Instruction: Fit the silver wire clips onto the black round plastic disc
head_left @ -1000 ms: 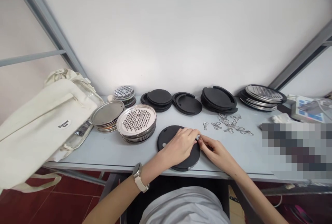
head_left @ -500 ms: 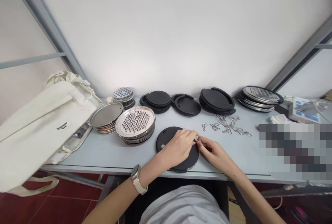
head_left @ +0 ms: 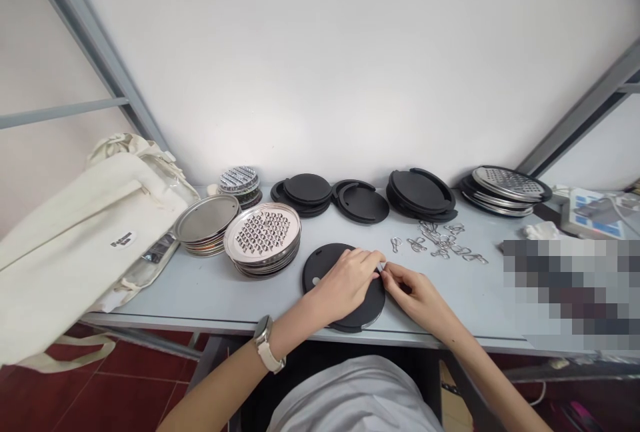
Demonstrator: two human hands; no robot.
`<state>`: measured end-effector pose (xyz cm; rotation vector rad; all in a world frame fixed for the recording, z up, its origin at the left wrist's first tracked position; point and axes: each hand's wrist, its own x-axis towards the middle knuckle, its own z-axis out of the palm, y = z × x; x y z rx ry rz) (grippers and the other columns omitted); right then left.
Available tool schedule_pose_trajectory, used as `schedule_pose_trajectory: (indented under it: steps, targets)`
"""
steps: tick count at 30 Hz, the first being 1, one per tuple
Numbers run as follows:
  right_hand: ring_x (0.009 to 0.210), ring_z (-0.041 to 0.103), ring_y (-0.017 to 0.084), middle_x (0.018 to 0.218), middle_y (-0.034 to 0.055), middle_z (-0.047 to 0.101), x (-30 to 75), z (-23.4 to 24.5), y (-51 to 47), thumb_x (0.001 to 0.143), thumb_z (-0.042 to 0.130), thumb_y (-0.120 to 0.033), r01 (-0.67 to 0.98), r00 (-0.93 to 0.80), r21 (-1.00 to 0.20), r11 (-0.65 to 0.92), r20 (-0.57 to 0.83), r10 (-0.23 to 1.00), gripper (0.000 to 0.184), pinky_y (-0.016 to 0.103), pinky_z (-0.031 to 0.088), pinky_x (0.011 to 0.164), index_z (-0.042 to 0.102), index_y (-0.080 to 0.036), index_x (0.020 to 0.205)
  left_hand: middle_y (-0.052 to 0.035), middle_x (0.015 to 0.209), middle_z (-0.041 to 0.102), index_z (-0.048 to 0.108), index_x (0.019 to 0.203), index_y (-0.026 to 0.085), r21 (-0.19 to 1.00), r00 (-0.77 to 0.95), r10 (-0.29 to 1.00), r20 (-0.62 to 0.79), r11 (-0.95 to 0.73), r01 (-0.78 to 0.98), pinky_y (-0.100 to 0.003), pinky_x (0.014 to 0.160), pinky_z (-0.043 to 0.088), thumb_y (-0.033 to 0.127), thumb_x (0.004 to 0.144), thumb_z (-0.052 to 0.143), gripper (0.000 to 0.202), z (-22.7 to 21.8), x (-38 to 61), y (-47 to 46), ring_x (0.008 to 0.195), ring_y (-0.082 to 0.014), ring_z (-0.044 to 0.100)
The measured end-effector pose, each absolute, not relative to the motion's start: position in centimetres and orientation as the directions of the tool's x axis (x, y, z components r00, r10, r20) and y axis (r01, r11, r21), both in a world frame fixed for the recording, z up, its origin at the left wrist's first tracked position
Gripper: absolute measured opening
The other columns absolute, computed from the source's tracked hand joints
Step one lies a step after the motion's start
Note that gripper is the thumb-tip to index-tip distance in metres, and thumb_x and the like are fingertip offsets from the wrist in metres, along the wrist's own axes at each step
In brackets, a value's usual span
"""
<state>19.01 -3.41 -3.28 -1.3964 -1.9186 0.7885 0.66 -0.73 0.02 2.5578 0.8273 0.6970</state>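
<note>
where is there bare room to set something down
Front right of the table, beside the right hand and nearer than the clips; front left, between the bag and the near disc. Crowded: the back, with stacks along the wall.

Clips [head_left: 444,241] right of nearest disc [head_left: 326,263]

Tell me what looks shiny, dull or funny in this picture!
In the head view, the nearest metal grater glints; the black disc under the left hand looks dull; the wall has a soft bright glow; blocky squares hide part of the picture's right side.
</note>
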Motion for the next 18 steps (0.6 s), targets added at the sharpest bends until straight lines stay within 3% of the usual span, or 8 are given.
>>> schedule_pose_trajectory:
  steps: [11, 18]
  targets:
    - [0.056, 0.029, 0.011, 0.06, -0.0046, 0.027, 19.03, -2.8, -3.59, 0.094, 0.039, -0.043, 0.536, -0.133, -0.812, 0.233, 0.191, 0.973, 0.039, 0.023, 0.028, 0.049, 0.03, -0.021, 0.063, -0.005, 0.108, 0.061, 0.048, 0.111, 0.019, 0.499, 0.686, 0.632, 0.362, -0.752, 0.43, -0.033, 0.092, 0.042, 0.007, 0.094, 0.042, 0.021, -0.14, 0.62, -0.63, 0.103, -0.0192, 0.055]
    - [0.056, 0.028, 0.011, 0.062, -0.0051, 0.026, 19.46, -3.08, -3.28, 0.095, 0.039, -0.048, 0.489, -0.098, -0.854, 0.178, 0.149, 0.984, 0.04, 0.024, 0.027, 0.05, 0.031, -0.022, 0.065, -0.0071, 0.109, 0.058, 0.045, 0.117, 0.018, 0.507, 0.659, 0.652, 0.375, -0.739, 0.443, -0.034, 0.092, 0.044, 0.008, 0.094, 0.042, 0.025, -0.3, 0.65, -0.64, 0.106, -0.021, 0.054]
